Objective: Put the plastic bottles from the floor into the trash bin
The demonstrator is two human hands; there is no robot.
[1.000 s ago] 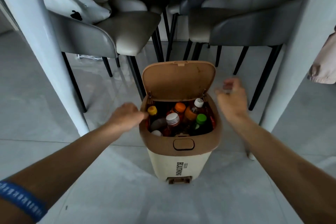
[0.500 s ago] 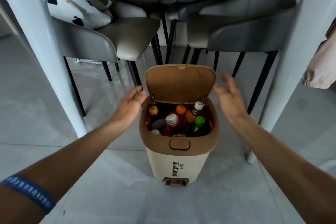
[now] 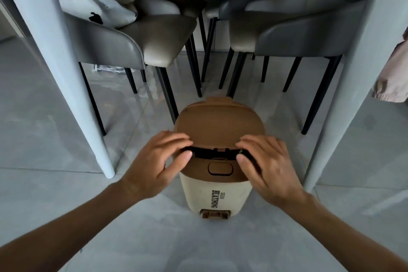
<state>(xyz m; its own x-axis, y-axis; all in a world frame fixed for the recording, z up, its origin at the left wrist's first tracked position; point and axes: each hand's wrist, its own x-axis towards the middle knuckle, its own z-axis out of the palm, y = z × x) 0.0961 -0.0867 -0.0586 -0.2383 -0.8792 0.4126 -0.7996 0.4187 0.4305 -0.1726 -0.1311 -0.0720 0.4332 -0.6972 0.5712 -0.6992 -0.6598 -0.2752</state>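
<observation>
Both hands point(image 3: 220, 161) on trash bin point(image 3: 217, 192) lid point(image 3: 218, 126) (nearly closed)

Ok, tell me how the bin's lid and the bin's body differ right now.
The lid is brown; the body is cream. The lid is plain, while the body carries black lettering down its front. The left hand and right hand rest on the lid's front edge, fingers over the dark gap there; neither grips the body. Both look like smooth plastic.

The brown plastic hinged lid point(image 3: 219, 126), nearly down, hides the contents of the cream plastic trash bin point(image 3: 215, 194); only a dark slit shows. Both forearms are cut off by the lower edge.
</observation>
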